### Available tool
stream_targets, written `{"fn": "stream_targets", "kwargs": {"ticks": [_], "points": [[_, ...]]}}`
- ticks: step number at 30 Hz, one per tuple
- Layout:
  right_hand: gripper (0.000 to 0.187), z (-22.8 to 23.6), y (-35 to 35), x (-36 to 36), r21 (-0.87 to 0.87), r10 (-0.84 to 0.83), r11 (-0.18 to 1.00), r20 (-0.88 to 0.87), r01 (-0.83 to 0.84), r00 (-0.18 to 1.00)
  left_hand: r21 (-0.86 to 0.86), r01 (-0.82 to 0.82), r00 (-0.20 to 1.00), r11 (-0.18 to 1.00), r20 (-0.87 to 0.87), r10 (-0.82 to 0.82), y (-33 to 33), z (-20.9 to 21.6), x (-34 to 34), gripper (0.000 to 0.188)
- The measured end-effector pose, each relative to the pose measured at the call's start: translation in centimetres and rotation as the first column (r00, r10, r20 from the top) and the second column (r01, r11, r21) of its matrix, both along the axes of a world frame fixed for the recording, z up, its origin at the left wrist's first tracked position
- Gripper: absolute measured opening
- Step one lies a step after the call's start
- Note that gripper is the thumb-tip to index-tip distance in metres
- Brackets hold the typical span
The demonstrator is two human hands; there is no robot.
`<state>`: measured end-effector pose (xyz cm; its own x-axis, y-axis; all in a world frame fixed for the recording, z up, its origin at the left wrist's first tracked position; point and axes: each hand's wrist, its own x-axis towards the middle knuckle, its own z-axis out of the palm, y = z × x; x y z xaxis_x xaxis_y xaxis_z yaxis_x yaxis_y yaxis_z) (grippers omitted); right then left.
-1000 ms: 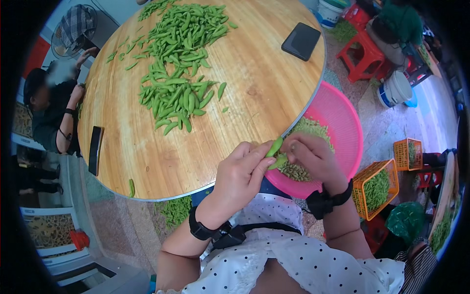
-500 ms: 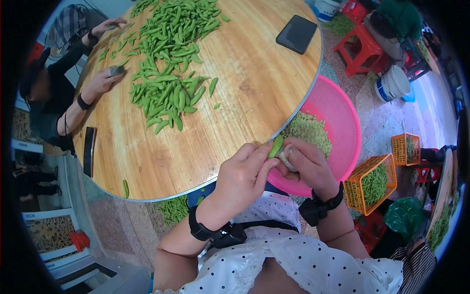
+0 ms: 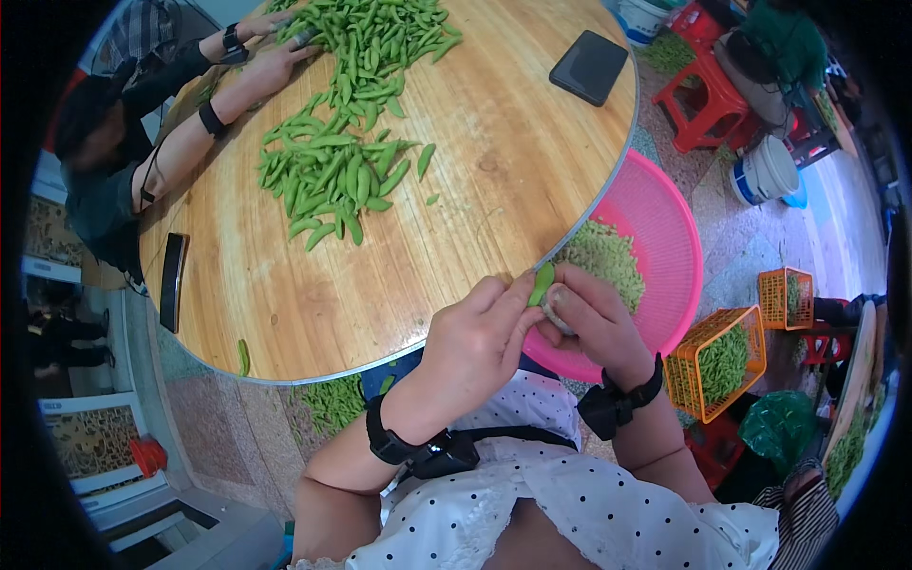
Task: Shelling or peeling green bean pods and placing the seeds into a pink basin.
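Observation:
A green edamame pod (image 3: 542, 284) is pinched in the fingertips of my left hand (image 3: 480, 332), just off the table's near right edge. My right hand (image 3: 597, 321) is closed against the pod's other side; a whitish covering shows on its thumb or fingers, and whether it also holds beans is hidden. Below and beyond both hands stands a pink plastic basket (image 3: 676, 249) with shelled pale green beans (image 3: 605, 258) in it. A heap of edamame pods (image 3: 344, 176) lies on the round wooden table (image 3: 494, 180), away from my hands.
Across the table at the left, a co-worker's hands (image 3: 275, 62) reach into the pods. One phone (image 3: 588, 66) lies at the far right, another (image 3: 173, 283) near the left edge. Right of me are orange crates (image 3: 717, 366), a red stool (image 3: 703, 103) and a white bucket (image 3: 765, 173).
The co-worker's hands have moved farther up the table into the pod heap. My hands stay almost in place, still at the pod. The view has shifted slightly.

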<state>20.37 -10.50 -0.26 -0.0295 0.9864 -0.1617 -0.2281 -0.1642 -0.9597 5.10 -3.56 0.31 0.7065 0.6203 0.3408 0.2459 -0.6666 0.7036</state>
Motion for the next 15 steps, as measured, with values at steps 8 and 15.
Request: {"fn": "stream_targets", "kwargs": {"ticks": [8, 15], "points": [[0.018, -1.5, -0.1, -0.2, 0.061, -0.083, 0.994, -0.089, 0.089, 0.993, 0.006, 0.028, 0.998, 1.000, 0.061, -0.028, -0.2, -0.6, 0.6, 0.027], [0.017, -1.6, -1.3, 0.4, 0.206, -0.102, 0.974, 0.006, 0.098, 0.995, -0.797, 0.081, 0.965, 0.598, 0.213, 0.153, -1.4, -1.0, 1.3, 0.021]]}}
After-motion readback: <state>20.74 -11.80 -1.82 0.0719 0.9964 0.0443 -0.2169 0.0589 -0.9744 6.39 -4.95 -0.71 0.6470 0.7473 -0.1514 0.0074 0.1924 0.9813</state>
